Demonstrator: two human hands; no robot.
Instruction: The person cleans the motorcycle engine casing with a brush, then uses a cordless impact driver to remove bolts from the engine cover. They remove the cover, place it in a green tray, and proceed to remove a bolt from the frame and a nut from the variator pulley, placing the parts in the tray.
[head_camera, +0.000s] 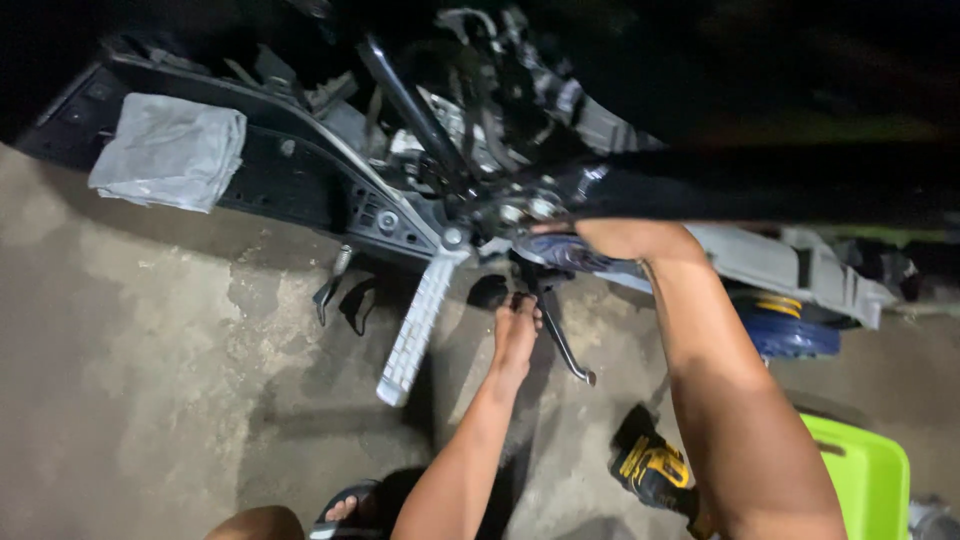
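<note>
A stripped scooter (300, 170) lies in front of me on the concrete, its frame and engine parts exposed. My left hand (515, 330) reaches under the frame, fingers closed on a small black part next to the thin metal side stand (565, 350). My right hand (625, 238) is higher up by the engine, curled around a glossy bluish part (565, 252); the frame hides its fingers. A pale ribbed foot lever (415, 330) hangs down just left of my left hand.
A grey cloth (168, 150) lies on the black footboard at the left. On the floor by my right arm sit a yellow and black power tool (655, 470) and a green plastic container (868, 470). A blue and yellow shock spring (790, 325) is at right. My sandalled foot (345, 510) is at the bottom.
</note>
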